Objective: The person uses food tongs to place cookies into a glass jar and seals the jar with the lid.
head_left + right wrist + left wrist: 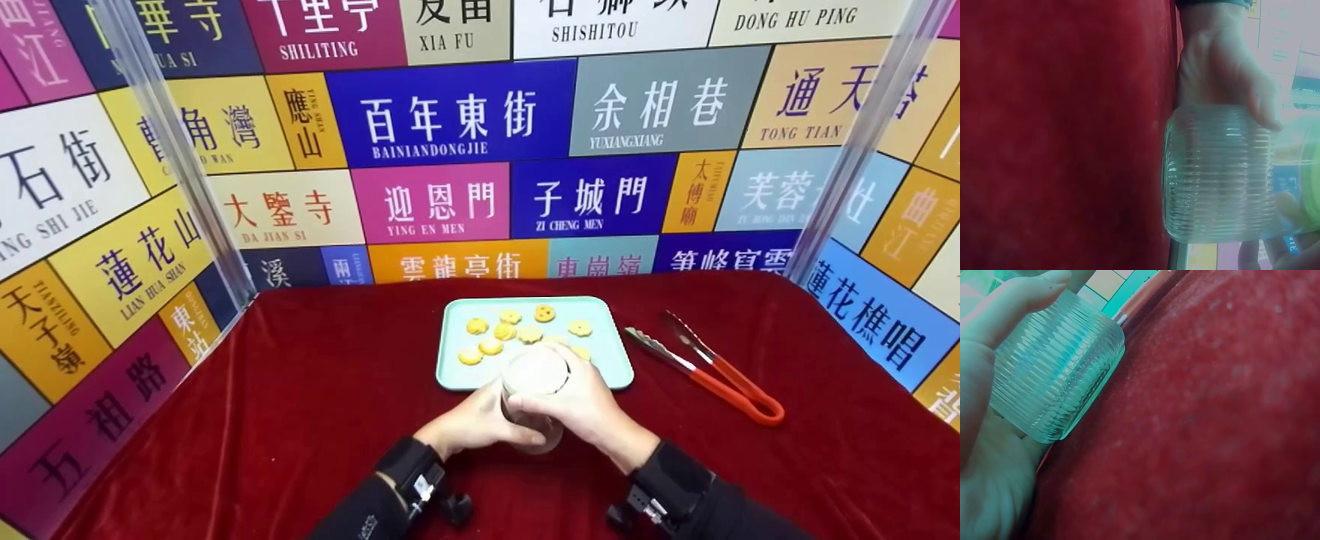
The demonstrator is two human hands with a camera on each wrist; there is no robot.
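A clear ribbed glass jar [1219,174] stands upright on the red cloth, between both hands. Its pale round lid [535,373] faces up in the head view. My left hand [474,421] grips the jar's body from the left, thumb across the front. From the right, my right hand [596,405] curls round the upper part by the lid; the left wrist view shows the ribbed glass jar [1061,365] beside the left palm. Just behind the jar lies a mint-green tray [451,319] with several yellow cookies [505,331], partly hidden by the right hand.
Metal tongs with red handles [739,390] lie to the right of the tray, arms spread. Red cloth [315,375] covers the table. Sign-printed panels [457,112] rise at the back and sides, with clear posts [847,142] at the corners.
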